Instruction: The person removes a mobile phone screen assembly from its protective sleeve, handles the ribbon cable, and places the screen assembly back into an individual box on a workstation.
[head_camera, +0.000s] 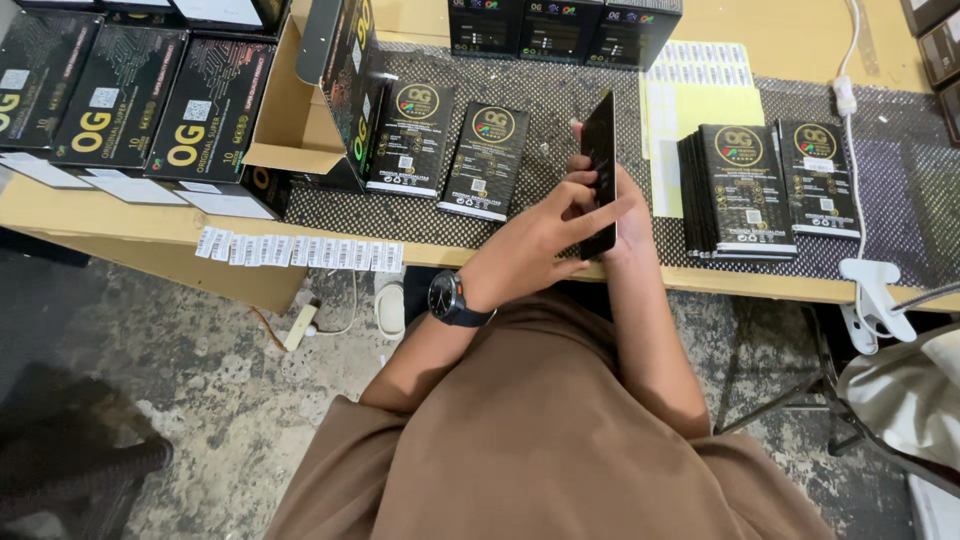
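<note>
Over the table's front edge I hold a slim black packet (600, 165) upright and edge-on. My right hand (628, 222) grips it from behind and below. My left hand (535, 240), with a dark watch (452, 298) on its wrist, pinches its near face with thumb and fingers. Two similar flat black packets with gold print (410, 140) (487, 160) lie on the patterned mat (560, 110) just left of my hands. A stack of the same packets (735, 190) and one more pile (820, 180) lie to the right.
An open cardboard carton (300, 120) stands at the left, beside several larger black boxes (120, 100). A strip of barcode stickers (300, 250) hangs off the table edge. A yellow label sheet (700, 100), a white cable and a clamp (870, 295) are at the right.
</note>
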